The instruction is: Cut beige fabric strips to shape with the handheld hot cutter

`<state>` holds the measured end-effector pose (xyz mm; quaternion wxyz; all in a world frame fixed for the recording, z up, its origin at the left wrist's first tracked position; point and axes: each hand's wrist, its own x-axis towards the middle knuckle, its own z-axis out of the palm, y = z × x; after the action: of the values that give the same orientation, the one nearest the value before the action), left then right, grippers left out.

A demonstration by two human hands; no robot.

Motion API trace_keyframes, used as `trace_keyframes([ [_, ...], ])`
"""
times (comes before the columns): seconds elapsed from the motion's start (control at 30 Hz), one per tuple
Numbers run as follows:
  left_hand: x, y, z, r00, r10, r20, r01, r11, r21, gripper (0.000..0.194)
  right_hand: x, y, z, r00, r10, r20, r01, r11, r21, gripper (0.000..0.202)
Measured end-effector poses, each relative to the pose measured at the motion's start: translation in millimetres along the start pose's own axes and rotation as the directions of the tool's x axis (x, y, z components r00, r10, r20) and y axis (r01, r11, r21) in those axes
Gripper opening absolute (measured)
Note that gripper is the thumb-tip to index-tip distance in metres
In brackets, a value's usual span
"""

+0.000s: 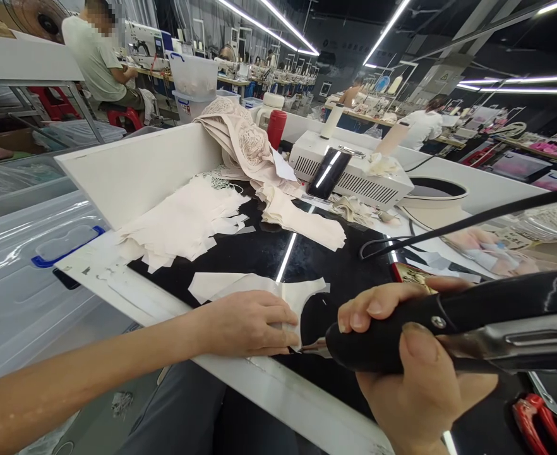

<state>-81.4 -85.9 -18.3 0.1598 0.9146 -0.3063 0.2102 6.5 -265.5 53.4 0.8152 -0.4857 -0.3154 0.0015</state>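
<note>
Cream, thin fabric piece with a curved side lies at the near edge of the black-topped, white-rimmed bench, under the flattened left hand; the right hand wraps a black-handled metal tool, tip at its corner. Beyond, toward the left edge, spreads a pale fabric pile.

A red flask stands upright. At left sits a clear bin with a blue handle. Farther back, a person in a pale shirt sits on a red stool facing a sewing machine, with stacked tubs just beside it and a fan at the upper left. A round tub stands at right, and strip lights line the ceiling
</note>
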Motion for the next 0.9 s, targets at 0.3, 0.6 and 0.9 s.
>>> trace_keyframes([
  [0.3, -7, -1, -8.1, 0.999, -0.002, -0.036, 0.002, 1.000, -0.003, 0.025, -3, -2, -6, 0.996, -0.002, 0.093, 0.000, 1.000, 0.020, 0.037],
  [0.6, -10, 25, -26.4, 0.998, -0.003, 0.063, 0.010, 0.994, -0.107, 0.020, 30, -6, -31, 0.992, -0.088, -0.087, 0.089, 0.996, 0.006, 0.038],
  [0.9, 26, 17, -16.0, 1.000, -0.009, 0.022, 0.009, 1.000, 0.029, 0.014, 36, 8, -47, 0.990, -0.112, -0.084, 0.109, 0.993, -0.037, 0.038],
])
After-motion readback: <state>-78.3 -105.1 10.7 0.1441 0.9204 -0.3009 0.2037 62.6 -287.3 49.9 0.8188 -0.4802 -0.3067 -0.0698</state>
